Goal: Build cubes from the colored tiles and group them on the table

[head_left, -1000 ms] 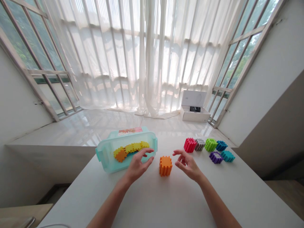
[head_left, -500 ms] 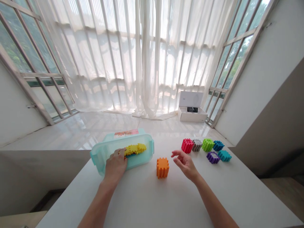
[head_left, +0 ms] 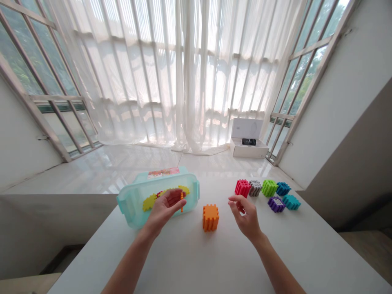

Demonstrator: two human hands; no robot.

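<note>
My left hand point(head_left: 165, 208) is above the near side of the pale teal plastic bin point(head_left: 130, 212), its thumb and fingers closed on a flat orange notched piece point(head_left: 182, 202) seen edge-on. Inside the bin lie yellow notched pieces point(head_left: 150, 202) and a bit of red, partly hidden by that hand. An orange block point(head_left: 210, 217) with toothed edges stands on the table between my hands. To its right my right hand point(head_left: 245, 214) hovers with thumb and index fingertips drawn together and nothing visible in them.
On the right of the white table point(head_left: 190, 261) sit toothed blocks: red point(head_left: 242, 188), grey point(head_left: 255, 188), green point(head_left: 269, 188), dark blue point(head_left: 283, 188), purple point(head_left: 276, 204) and a teal one point(head_left: 291, 202). A white box point(head_left: 249, 151) holding a phone point(head_left: 248, 141) stands behind them, near the curtain point(head_left: 190, 81).
My left hand has come up and right out of the bin with an orange piece in it. My right hand has shifted slightly right, its fingertips now drawn together.
</note>
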